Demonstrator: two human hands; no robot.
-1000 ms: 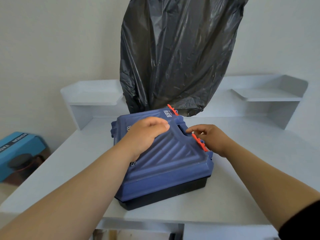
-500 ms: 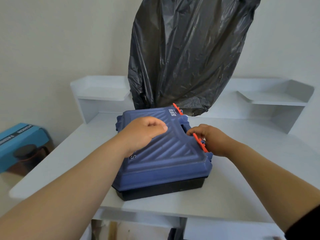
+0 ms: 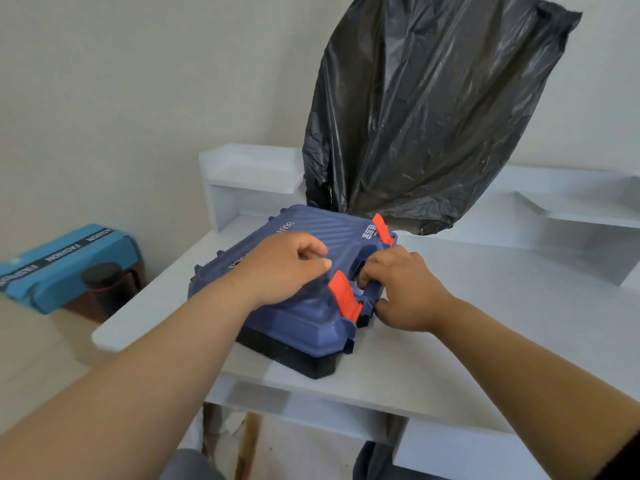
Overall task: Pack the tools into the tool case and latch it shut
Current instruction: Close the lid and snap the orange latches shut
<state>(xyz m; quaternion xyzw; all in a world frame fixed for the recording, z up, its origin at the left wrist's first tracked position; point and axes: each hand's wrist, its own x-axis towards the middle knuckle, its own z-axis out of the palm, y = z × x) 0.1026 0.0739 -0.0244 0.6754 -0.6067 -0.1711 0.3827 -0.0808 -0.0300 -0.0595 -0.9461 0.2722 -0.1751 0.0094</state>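
A blue tool case with a ribbed lid and black base lies closed on the white desk. It has two orange latches: a near latch and a far latch. My left hand rests on the lid with curled fingers, just left of the near latch. My right hand grips the case's handle between the two latches, fingers hooked into the handle opening. No loose tools are visible.
A black plastic bag stands behind the case against the wall. White shelf units run along the back of the desk. A blue box and a dark jar sit on the floor at left.
The case has turned so its latch edge faces me more. My right hand moved from the near latch onto the handle; my left hand slid toward the near latch. The camera shifted left.
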